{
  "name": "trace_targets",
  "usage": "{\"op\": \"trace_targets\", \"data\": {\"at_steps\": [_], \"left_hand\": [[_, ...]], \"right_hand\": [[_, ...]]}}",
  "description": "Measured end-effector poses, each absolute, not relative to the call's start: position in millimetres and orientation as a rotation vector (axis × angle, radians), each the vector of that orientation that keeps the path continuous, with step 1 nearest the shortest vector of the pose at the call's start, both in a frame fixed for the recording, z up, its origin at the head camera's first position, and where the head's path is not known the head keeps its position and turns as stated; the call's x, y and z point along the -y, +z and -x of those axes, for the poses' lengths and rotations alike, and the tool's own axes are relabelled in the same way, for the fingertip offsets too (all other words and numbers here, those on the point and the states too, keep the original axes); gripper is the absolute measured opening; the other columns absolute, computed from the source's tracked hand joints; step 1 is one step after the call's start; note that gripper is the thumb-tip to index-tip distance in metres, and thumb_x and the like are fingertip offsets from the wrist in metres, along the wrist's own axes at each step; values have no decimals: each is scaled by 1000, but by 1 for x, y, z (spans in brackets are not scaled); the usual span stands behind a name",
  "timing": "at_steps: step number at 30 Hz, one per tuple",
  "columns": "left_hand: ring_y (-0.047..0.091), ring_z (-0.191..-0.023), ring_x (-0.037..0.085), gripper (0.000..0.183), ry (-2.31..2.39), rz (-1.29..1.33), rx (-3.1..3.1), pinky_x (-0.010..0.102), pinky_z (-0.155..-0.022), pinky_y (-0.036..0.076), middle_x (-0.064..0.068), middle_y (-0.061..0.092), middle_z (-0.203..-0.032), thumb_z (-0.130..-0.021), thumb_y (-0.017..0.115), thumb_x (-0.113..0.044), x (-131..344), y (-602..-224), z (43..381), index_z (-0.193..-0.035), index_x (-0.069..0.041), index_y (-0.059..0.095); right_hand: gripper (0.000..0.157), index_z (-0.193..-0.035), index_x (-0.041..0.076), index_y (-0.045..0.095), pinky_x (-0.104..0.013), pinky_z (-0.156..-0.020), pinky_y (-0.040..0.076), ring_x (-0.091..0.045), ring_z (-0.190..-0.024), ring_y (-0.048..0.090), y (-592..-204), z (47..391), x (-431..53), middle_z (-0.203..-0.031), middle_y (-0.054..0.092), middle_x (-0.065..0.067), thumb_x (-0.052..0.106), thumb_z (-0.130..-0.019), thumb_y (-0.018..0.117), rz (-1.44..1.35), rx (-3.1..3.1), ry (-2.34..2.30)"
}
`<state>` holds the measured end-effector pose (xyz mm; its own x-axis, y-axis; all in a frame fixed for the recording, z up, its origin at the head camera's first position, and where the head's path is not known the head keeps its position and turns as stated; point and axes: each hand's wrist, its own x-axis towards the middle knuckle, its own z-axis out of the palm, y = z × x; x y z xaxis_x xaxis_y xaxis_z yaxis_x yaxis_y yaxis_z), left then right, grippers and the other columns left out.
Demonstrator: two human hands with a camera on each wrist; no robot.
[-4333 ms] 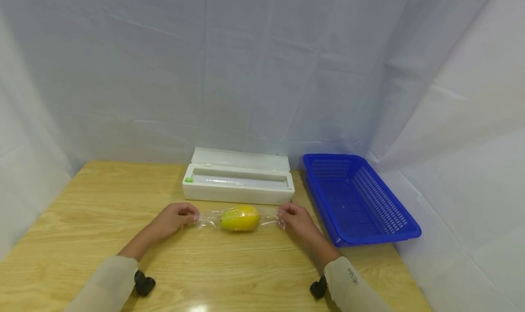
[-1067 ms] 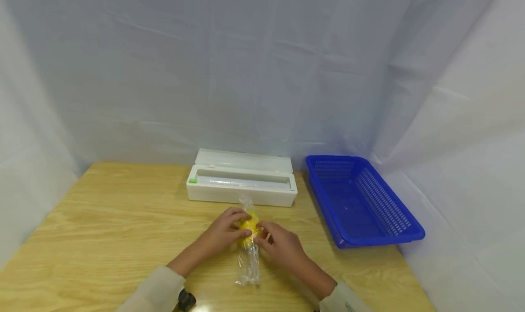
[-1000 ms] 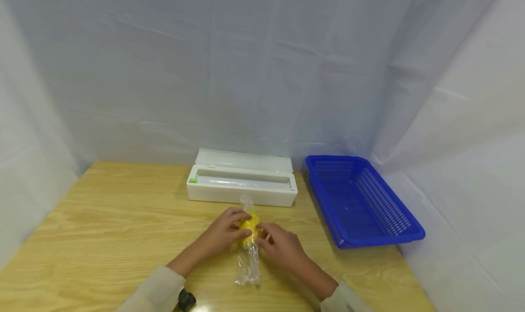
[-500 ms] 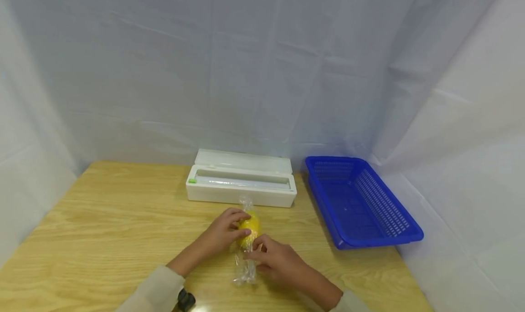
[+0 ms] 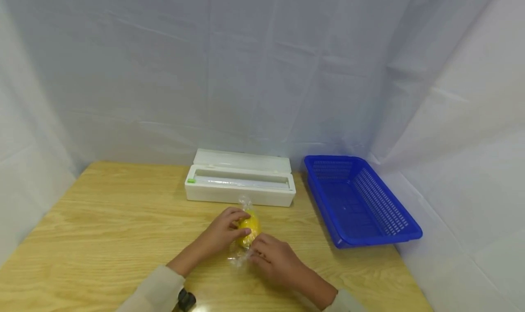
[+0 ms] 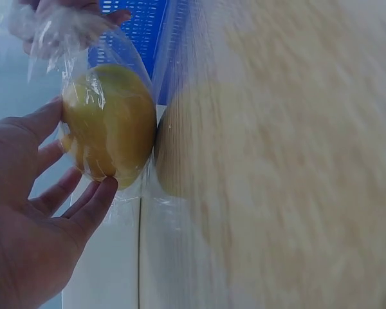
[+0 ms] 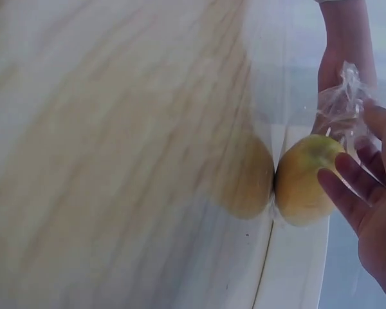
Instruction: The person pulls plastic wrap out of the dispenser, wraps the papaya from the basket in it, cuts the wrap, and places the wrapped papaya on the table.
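Note:
A yellow mango [image 5: 254,223] wrapped in clear cling film [image 5: 237,259] lies on the table, pointing away from me. My left hand [image 5: 225,229] holds its left side, with the thumb and fingers bent around it. Close to the near end, my right hand [image 5: 275,259] pinches the loose film tail, which is gathered and folded up near the fruit. In the right wrist view the bunched film [image 7: 345,103] is at the thumb, and a few fingers lie against the mango [image 7: 302,183]. Another twisted film end [image 5: 245,202] sticks out at the far side.
Behind the mango stands a white cling film box [image 5: 239,194], its lid [image 5: 242,161] raised, with a film roll [image 5: 242,181] and a green slider [image 5: 191,181] inside. A blue plastic basket [image 5: 336,230] is at the right. White sheeting surrounds the wooden table [image 5: 123,202].
The mango was turned from crosswise to lengthwise after both hands held the film ends. My right hand then moved from its side down to the near film tail, now bunched and shorter.

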<state>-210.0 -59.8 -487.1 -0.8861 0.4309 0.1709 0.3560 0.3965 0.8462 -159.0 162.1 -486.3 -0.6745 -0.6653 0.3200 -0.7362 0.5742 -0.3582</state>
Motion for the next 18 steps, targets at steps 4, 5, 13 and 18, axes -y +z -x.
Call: {"op": "trace_targets", "data": {"at_steps": [4, 5, 13, 18], "left_hand": [[57, -122, 28, 41, 1523, -719, -2570, 40, -97, 56, 10, 53, -137, -96, 70, -27, 59, -488, 211, -132, -9, 63], [57, -122, 28, 41, 1522, -723, -2574, 40, -97, 56, 10, 54, -137, -96, 70, -27, 59, -489, 211, -132, -8, 63], [56, -122, 32, 38, 1502, -775, -2614, 42, -96, 56, 14, 54, -136, -97, 69, -19, 58, -490, 211, -131, -6, 63], [57, -122, 34, 34, 1522, -812, -2623, 42, -96, 56, 17, 54, -134, -96, 67, -7, 60, -493, 213, -129, -2, 64]], "right_hand": [[12, -100, 26, 62, -17, -73, 52, 1, -86, 56, -483, 160, -161, -101, 58, 13, 37, -103, 56, -990, 2743, 1039], [12, -99, 26, 61, -18, -73, 53, 0, -86, 56, -483, 162, -160, -100, 57, 12, 36, -103, 56, -940, 2742, 1119], [15, -96, 21, 61, -24, -75, 52, -10, -91, 57, -487, 176, -154, -101, 58, 5, 34, -103, 57, -616, 2611, 1475], [17, -102, 15, 65, -23, -72, 52, -13, -88, 58, -490, 184, -147, -99, 64, 0, 31, -102, 60, -452, 2565, 1588]]}}
